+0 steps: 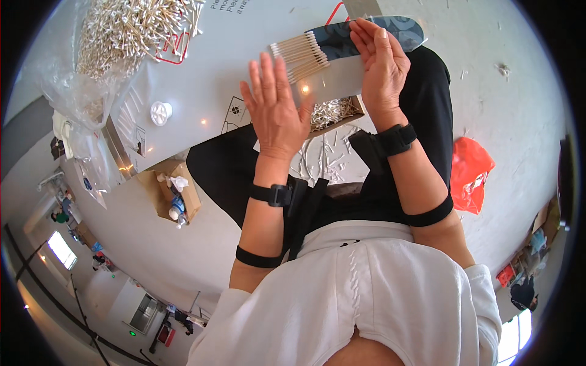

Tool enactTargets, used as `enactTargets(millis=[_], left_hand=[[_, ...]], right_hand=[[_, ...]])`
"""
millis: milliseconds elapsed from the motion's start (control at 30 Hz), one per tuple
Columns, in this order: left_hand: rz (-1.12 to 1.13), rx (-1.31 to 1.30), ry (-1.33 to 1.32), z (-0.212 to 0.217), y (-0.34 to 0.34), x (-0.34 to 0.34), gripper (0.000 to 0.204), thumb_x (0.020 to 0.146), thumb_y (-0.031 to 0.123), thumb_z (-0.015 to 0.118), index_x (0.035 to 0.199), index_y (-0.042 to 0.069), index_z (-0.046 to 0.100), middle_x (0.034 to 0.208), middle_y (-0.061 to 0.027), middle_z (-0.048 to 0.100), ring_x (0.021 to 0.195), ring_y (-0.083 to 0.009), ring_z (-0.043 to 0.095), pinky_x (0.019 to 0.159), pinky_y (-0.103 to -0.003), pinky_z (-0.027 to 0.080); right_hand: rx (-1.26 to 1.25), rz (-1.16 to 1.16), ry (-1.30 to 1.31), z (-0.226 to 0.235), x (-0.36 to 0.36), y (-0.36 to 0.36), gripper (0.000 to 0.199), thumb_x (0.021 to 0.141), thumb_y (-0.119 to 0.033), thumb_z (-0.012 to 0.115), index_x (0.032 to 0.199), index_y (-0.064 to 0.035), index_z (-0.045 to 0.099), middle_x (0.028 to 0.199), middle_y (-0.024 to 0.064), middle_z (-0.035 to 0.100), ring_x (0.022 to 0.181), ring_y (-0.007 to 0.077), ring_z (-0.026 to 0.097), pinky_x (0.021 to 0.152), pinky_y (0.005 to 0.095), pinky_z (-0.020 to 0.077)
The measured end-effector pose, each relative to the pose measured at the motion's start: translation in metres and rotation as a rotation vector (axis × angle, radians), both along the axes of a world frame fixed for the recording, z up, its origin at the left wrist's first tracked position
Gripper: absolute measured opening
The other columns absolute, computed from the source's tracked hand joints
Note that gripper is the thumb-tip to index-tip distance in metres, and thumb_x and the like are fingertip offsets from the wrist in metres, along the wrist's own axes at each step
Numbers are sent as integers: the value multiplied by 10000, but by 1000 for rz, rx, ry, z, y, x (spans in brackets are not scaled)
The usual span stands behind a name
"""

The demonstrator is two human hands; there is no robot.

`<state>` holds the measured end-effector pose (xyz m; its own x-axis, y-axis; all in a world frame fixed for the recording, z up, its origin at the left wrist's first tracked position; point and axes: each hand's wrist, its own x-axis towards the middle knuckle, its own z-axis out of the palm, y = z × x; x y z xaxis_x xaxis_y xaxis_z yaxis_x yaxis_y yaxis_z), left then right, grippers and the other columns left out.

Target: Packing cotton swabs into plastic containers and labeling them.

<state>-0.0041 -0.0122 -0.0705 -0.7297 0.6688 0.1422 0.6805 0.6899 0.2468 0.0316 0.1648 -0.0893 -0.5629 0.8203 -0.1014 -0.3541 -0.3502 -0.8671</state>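
A row of cotton swabs (pixel 300 53) lies side by side on the grey tabletop, between my two hands. Their right ends meet the edge of a dark blue patterned plastic pouch (pixel 332 38) with a clear, rounded far end. My left hand (pixel 274 110) is spread flat, palm down, just left of and below the row, holding nothing. Over the pouch, my right hand (pixel 384 70) is turned on its side with loosely bent fingers and nothing visible in its grasp. Whether its outer edge touches the pouch I cannot tell.
A big heap of swabs (pixel 125 36) in clear plastic fills the back left. Nearby stands a small white round cap (pixel 161 113). Below the table edge is a cardboard box of swabs (pixel 332 116). A red bag (pixel 470 174) and an open carton (pixel 173 198) rest on the floor.
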Motion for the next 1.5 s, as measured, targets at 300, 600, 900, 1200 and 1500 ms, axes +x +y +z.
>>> enactTargets(millis=[300, 600, 900, 1200, 1500], left_hand=[[-7, -52, -26, -6, 28, 0, 920, 881, 603, 547, 1505, -5, 251, 1587, -200, 197, 1488, -345, 129, 1158, -594, 78], [-37, -97, -21, -10, 30, -15, 882, 896, 560, 566, 1503, 3, 250, 1582, -187, 225, 1482, -338, 163, 1155, -607, 81], [-48, -61, 16, -12, 31, -22, 907, 887, 586, 560, 1506, 10, 231, 1572, -175, 245, 1478, -360, 153, 1140, -637, 76], [-77, -107, 10, -12, 28, -28, 910, 896, 606, 535, 1506, 3, 234, 1550, -195, 253, 1460, -368, 180, 1139, -637, 80], [244, 1166, -623, -14, 25, -35, 720, 1015, 445, 438, 1502, -35, 213, 1558, -206, 236, 1452, -324, 225, 1184, -464, 159]], right_hand=[[-53, -22, 9, 2, 9, -1, 357, 1030, -242, 503, 1103, 84, 631, 1064, 151, 671, 999, 230, 673, 924, 321, 545], [-78, -31, 18, 0, 11, 0, 346, 1026, -238, 513, 1092, 76, 641, 1056, 145, 679, 1000, 230, 677, 911, 317, 551], [-35, 18, -31, 2, 12, 1, 297, 1034, -174, 473, 1103, 81, 607, 1144, 199, 655, 1072, 289, 656, 967, 361, 530], [-5, 42, -53, 1, 11, -1, 297, 1027, -176, 495, 1108, 82, 616, 1140, 180, 660, 1066, 264, 658, 970, 342, 525], [105, 86, -1, -7, 1, -10, 336, 1026, -235, 510, 1202, 29, 622, 1137, 107, 659, 1072, 168, 623, 974, 289, 496]])
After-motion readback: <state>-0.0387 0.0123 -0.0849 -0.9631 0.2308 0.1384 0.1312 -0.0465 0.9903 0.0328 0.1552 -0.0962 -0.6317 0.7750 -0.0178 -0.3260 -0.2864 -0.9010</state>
